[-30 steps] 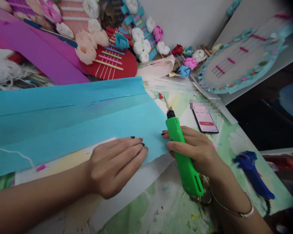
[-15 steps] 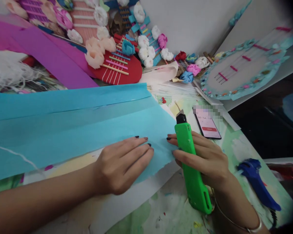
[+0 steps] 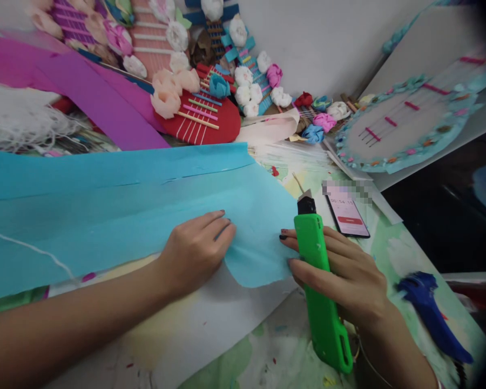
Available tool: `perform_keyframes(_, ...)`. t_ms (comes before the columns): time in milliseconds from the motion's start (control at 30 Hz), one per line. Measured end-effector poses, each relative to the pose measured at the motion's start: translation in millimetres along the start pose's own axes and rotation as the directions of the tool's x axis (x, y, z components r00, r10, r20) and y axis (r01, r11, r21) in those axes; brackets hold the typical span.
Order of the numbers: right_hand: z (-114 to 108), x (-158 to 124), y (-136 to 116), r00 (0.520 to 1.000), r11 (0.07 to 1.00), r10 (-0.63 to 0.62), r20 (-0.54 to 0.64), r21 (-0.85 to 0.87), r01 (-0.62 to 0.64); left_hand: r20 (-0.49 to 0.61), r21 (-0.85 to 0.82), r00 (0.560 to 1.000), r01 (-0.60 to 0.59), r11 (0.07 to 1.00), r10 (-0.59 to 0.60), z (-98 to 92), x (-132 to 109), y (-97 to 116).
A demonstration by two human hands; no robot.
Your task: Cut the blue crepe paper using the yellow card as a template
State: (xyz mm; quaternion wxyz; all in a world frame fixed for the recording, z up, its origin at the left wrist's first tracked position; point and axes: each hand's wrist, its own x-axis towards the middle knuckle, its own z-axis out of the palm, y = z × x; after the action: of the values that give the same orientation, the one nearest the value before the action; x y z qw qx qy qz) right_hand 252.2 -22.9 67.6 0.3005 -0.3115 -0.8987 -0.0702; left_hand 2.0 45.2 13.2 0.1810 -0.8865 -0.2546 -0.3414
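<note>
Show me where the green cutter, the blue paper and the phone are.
green cutter [image 3: 310,243], head view, upper part of its handle.
blue paper [image 3: 105,216], head view, flat middle of the sheet.
phone [image 3: 348,214], head view, its lit screen.

The paper sheet spreads over the left of the desk; the left hand rests on its near right part; just right of the sheet, the right hand holds a glue gun; the phone lies just beyond; a second glue gun lies near right; paper flowers are heaped far behind.
</note>
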Motion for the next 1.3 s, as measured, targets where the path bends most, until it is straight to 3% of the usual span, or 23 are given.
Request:
perform_keyframes(300,3.7,-4.4,3.9,0.999,0.999,0.014,-0.029,0.043,-0.013,0.032,0.064,0.999,0.020,0.998,-0.023,-2.7,1.0,-0.3)
perform_keyframes(500,4.1,-7.0,7.3,1.000,0.999,0.007,-0.030,0.036,-0.006,0.191,0.259,0.978,0.036,0.965,-0.088,-10.3,3.4,1.2)
perform_keyframes(767,12.6,-5.9,13.0,0.999,0.999,0.041,-0.014,0.031,-0.040,0.195,0.296,0.974,0.057,0.954,-0.119,-7.1,-3.4,-26.3)
perform_keyframes(900,24.4,-1.5,12.3,0.997,0.998,0.026,0.072,0.061,-0.031,0.349,0.316,0.917,0.077,0.945,-0.192,-3.0,1.3,-41.9)
perform_keyframes(1000,31.9,0.9,13.2,0.980,0.995,0.018,0.197,0.092,-0.037,0.462,0.279,0.867,0.060,0.959,-0.188,-3.5,3.7,-48.5)
perform_keyframes(1100,32.1,2.0,15.0,0.922,0.980,0.080,0.379,0.139,-0.142,0.511,0.233,0.843,0.053,0.971,-0.168,-12.3,2.7,-43.6)
perform_keyframes(1233,26.8,-0.4,15.6,0.858,0.924,0.200,0.474,0.200,-0.326,0.392,-0.010,0.920,-0.004,1.000,0.008,-32.7,2.0,-12.9)
perform_keyframes(1300,27.7,-3.1,15.6,0.853,0.893,0.264,0.450,0.220,-0.392,0.356,-0.151,0.925,-0.087,0.985,0.136,-38.1,1.9,6.0)
